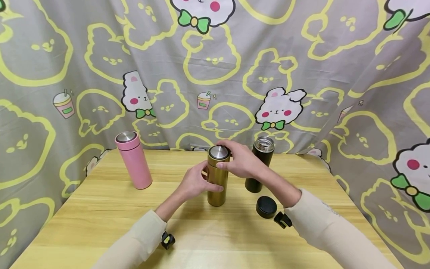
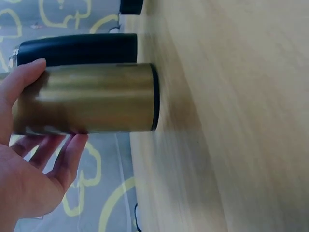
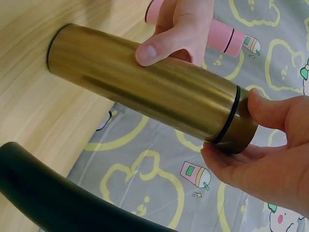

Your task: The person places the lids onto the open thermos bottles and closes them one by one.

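A gold thermos (image 1: pixel 216 192) stands upright over the middle of the wooden table, its base right at the tabletop. My left hand (image 1: pixel 195 182) grips its body from the left, the thumb across the near side; the left wrist view shows the fingers of this hand (image 2: pixel 36 181) round the far side. At the top, my right hand (image 1: pixel 241 161) holds the gold lid (image 1: pixel 218 152) with its steel disc between thumb and fingers. In the right wrist view a dark ring (image 3: pixel 228 116) marks the seam between body and lid (image 3: pixel 243 126).
Just right of the gold thermos stands a black thermos (image 1: pixel 252 185) without its lid, its steel threaded neck showing. A black lid (image 1: pixel 266 207) lies in front of it. A closed pink thermos (image 1: pixel 137 166) stands at the left. Patterned grey curtain (image 1: pixel 174 59) hangs behind the table (image 1: pixel 201 239).
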Available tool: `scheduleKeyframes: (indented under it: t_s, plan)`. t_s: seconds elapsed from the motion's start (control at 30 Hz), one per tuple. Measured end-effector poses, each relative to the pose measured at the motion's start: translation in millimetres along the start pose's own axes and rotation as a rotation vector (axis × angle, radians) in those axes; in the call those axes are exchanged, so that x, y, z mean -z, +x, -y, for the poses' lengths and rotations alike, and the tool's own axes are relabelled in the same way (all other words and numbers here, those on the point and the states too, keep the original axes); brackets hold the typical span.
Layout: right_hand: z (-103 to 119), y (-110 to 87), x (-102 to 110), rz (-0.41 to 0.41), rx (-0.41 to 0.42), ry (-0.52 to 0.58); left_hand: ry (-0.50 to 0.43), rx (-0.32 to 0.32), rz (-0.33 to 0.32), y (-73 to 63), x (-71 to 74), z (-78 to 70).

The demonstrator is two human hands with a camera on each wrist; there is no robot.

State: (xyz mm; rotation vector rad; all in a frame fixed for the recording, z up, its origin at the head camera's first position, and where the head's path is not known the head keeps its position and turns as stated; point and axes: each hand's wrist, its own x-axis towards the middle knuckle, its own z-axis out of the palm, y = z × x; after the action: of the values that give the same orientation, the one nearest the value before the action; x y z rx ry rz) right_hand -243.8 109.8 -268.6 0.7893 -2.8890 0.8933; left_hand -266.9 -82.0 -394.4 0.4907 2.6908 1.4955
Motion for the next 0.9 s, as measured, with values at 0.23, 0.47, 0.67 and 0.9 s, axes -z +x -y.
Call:
scheduleKeyframes:
  t_s: [0.23, 0.47, 0.67, 0.9]
  plan:
    - [-1, -1.6, 3, 0.005, -0.037, 0.017, 0.002, -0.004, -0.006, -3.1, 0.3, -4.0]
    - [-1, -2.9, 2, 0.039, -0.111, 0.020, 0.030, -0.026, -0.021, -4.5, 8.7, -4.7]
    - [-4, -4.8, -1, 0.074, -0.131, 0.040, 0.058, -0.038, -0.071, -4.5, 25.3, -0.7]
    - [-7, -9.0, -4, 0.099, -0.171, 0.048, 0.096, 0.007, -0.158, -3.5, 57.6, 7.5]
